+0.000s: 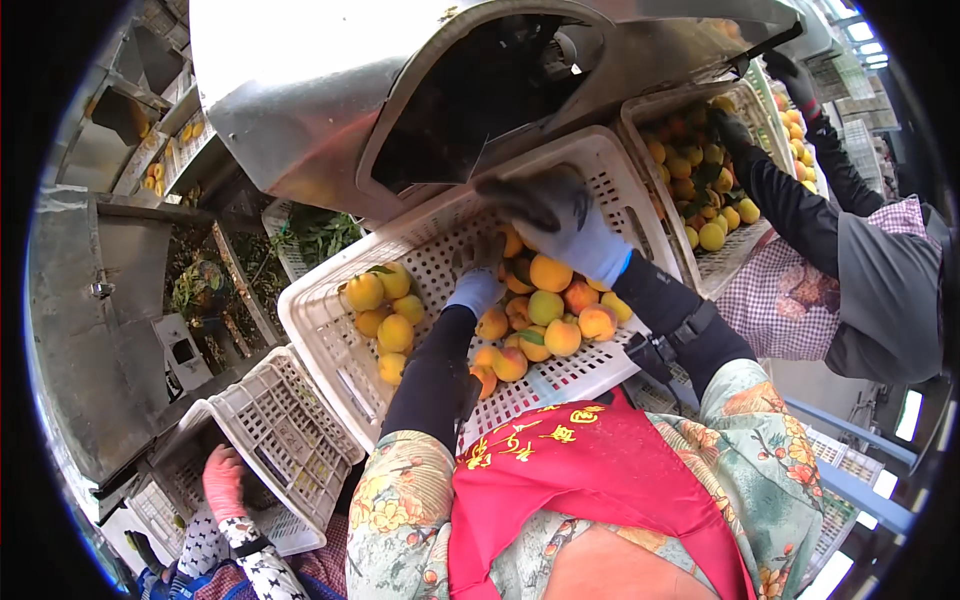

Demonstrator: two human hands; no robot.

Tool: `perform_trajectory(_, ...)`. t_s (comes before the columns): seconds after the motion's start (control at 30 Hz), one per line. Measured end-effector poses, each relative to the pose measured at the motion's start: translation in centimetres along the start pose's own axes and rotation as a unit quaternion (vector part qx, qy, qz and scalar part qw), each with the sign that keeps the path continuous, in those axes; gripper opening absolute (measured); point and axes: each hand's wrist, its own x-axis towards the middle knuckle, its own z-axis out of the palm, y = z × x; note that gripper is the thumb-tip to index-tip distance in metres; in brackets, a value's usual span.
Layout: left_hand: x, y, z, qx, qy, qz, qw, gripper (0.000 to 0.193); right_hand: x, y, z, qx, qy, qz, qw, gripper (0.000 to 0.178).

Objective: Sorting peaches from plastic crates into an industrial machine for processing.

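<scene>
Before me a white perforated plastic crate (345,275) holds yellow-orange peaches, some blushed red, a few with green leaves. One cluster of peaches (385,315) lies on its left side; a larger pile of peaches (545,310) is at the middle and right. My left hand (477,275), in a grey and light-blue glove, reaches down beside that pile with its fingers stretched and nothing visible in them. Above the pile is my right hand (572,222), gloved alike. Its dark fingers point left, smeared by motion, so their grip is unclear.
A metal machine (300,110) with a dark arched opening stands beyond the crate. At right a co-worker's dark-gloved hand (730,128) reaches into another peach-filled crate (710,265). At lower left a pink-gloved hand (224,480) of another person is at a tilted crate (285,425).
</scene>
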Motion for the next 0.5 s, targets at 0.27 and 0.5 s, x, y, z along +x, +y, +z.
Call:
perform_trajectory(0.27,0.2,-4.2,4.2,-0.532,-0.062,-0.184,0.824,0.058,-10.2,5.3,7.9,-0.368,-0.383,-0.192,0.825,0.061)
perform_trajectory(0.5,-7.5,-1.1,-4.2,-0.950,-0.073,-0.093,0.290,0.057,-4.7,-2.0,0.9,0.101,-0.148,0.155,0.971,0.078)
